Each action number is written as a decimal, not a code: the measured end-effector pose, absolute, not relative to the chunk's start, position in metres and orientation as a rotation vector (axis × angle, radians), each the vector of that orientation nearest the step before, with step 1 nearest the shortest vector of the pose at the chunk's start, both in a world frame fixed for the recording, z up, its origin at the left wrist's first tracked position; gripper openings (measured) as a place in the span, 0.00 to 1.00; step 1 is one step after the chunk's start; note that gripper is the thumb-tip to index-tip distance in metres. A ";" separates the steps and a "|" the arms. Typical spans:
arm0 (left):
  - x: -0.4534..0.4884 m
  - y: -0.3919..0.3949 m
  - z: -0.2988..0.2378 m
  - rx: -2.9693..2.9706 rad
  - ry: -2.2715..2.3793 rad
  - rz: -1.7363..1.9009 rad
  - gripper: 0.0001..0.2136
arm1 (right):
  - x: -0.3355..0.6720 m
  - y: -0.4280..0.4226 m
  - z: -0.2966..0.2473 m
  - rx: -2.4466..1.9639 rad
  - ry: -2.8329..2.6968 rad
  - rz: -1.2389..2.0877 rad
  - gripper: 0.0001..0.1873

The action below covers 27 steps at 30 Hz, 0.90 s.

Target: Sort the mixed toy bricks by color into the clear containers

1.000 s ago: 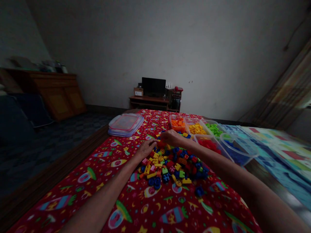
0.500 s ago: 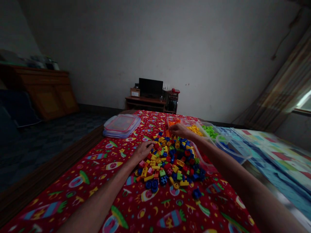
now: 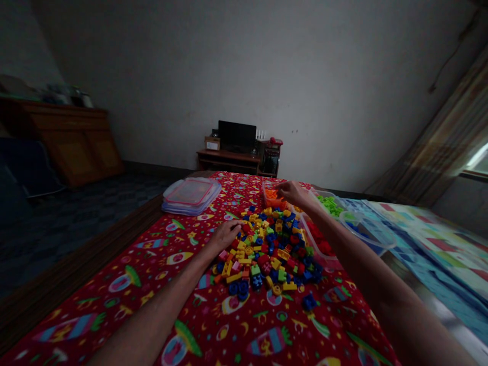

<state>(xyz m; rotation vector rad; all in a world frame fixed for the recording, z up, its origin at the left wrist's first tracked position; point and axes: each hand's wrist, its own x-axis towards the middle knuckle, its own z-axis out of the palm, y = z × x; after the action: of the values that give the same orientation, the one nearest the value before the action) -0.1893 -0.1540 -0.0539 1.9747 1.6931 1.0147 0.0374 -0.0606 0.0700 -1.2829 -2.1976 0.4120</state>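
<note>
A heap of small toy building bricks [image 3: 267, 249] in yellow, blue, red, green and pink lies on a red patterned cloth [image 3: 160, 284]. My left hand [image 3: 226, 235] rests at the heap's left edge, its fingers bent together against the bricks; anything in them is hidden. Beyond the heap, my right hand [image 3: 293, 192] hangs over the right side of a clear box of orange bricks [image 3: 272, 195]. Its fingers are pinched together and point down-left, and what they hold, if anything, is too small to tell. A red-rimmed box of red bricks [image 3: 322, 244] sits under my right forearm.
Right of my hand stand a box of green bricks [image 3: 330, 205] and a box of blue bricks [image 3: 358, 231]. Stacked lids [image 3: 190, 193] lie at the left. One blue brick [image 3: 309, 302] sits apart from the heap. A monitor [image 3: 237, 136] stands by the wall.
My right hand has moved right and slightly up, from the near-left side of the orange box to above its right side. My left hand stays at the heap.
</note>
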 end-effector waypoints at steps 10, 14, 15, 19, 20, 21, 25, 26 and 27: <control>-0.186 -0.158 -0.039 2.047 1.407 0.805 0.28 | 0.051 -0.153 0.030 -1.114 -2.640 0.104 0.14; -0.173 -0.164 -0.035 2.300 1.415 0.730 0.25 | 0.046 -0.162 0.011 -1.049 -2.743 0.143 0.21; -0.170 -0.164 -0.035 2.320 1.456 0.747 0.23 | 0.045 -0.162 0.010 -1.042 -2.755 0.151 0.23; -0.166 -0.163 -0.033 2.285 1.518 0.828 0.17 | 0.046 -0.160 0.017 -1.122 -2.678 0.164 0.23; -0.167 -0.163 -0.031 2.273 1.520 0.849 0.15 | 0.049 -0.159 0.019 -1.148 -2.644 0.153 0.23; -0.168 -0.163 -0.029 2.260 1.535 0.867 0.14 | 0.052 -0.159 0.023 -1.167 -2.611 0.140 0.23; -0.170 -0.166 -0.016 2.218 1.596 0.910 0.13 | 0.065 -0.166 0.041 -1.231 -2.531 0.113 0.24; -0.169 -0.167 -0.013 2.210 1.593 0.915 0.14 | 0.068 -0.170 0.046 -1.240 -2.533 0.118 0.24; -0.168 -0.169 -0.010 2.202 1.583 0.922 0.14 | 0.070 -0.174 0.050 -1.247 -2.552 0.127 0.22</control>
<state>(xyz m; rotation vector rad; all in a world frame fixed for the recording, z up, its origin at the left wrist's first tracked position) -0.1677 -0.1688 -0.0100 2.2018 1.5829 0.9222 0.0700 -0.1745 0.0503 -1.2468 -2.5519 0.1266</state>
